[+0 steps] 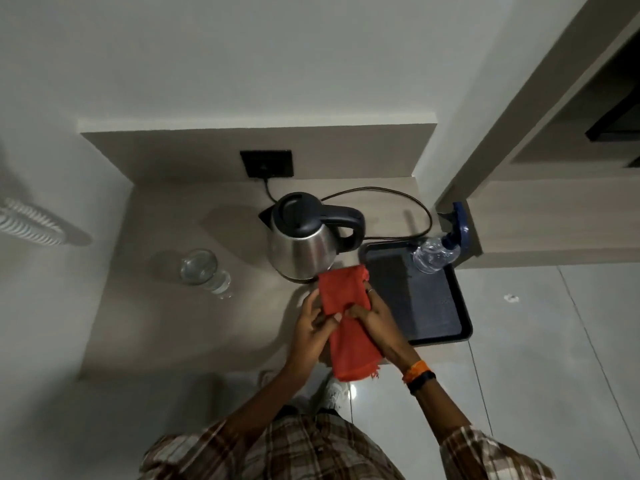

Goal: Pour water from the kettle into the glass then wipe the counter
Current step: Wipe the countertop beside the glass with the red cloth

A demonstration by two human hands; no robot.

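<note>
While both hands pinch the folded red-orange cloth (341, 327) above the grey counter (194, 327), left hand (313, 327) grips its left edge, right hand (372, 318) w/ thumb on top. Cloth looks soft, light, floppy; prob best bunched in one palm to wipe. Clear drinking glass (201, 270) sits left of the steel kettle (304, 244), well apart, fragile.

Dim, grey indoor light. Soft shadows fall left of the clear drinking glass (198, 268) and steel electric kettle (304, 244). Small glare spot on glossy floor tiles (355, 389) near. Wide-angle bending at edges; mild softness throughout.
</note>
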